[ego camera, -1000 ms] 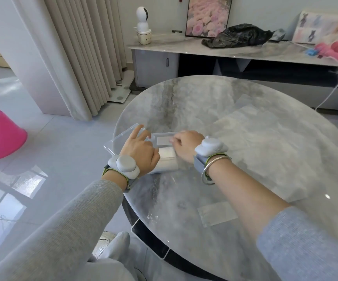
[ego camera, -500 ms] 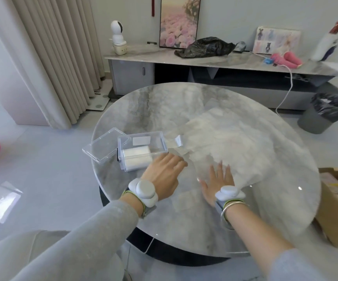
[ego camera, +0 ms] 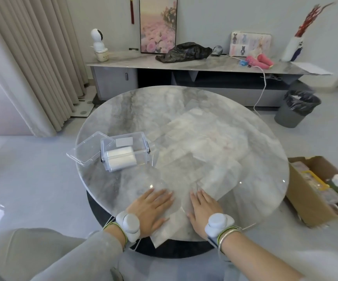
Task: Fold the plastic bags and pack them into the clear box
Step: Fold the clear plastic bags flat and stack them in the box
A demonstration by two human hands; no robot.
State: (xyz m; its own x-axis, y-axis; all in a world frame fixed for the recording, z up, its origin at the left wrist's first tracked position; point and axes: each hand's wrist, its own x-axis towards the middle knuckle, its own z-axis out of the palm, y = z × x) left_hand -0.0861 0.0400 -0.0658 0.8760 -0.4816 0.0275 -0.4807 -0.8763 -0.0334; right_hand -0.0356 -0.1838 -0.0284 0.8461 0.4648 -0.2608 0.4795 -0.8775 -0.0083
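Head cam: both hands have pulled back from the clear box (ego camera: 142, 151) to the table's (ego camera: 123, 110) near edge. Left hand (ego camera: 152, 207) and right hand (ego camera: 203, 209) lie flat with fingers straight, pressing one plastic bag (ego camera: 167, 230) and gripping nothing. The lid (ego camera: 85, 152) sits just left of the box, and loose bags (ego camera: 200, 151) are spread beyond.

This is a living room in a home. Pleated curtains (ego camera: 38, 63) hang to the pale floor, and a framed flower picture (ego camera: 158, 25) and a small camera (ego camera: 98, 43) stand on a long low sideboard (ego camera: 214, 64). A round marble worktop (ego camera: 143, 106) fills the middle, with a lined waste bin (ego camera: 293, 110) nearby.
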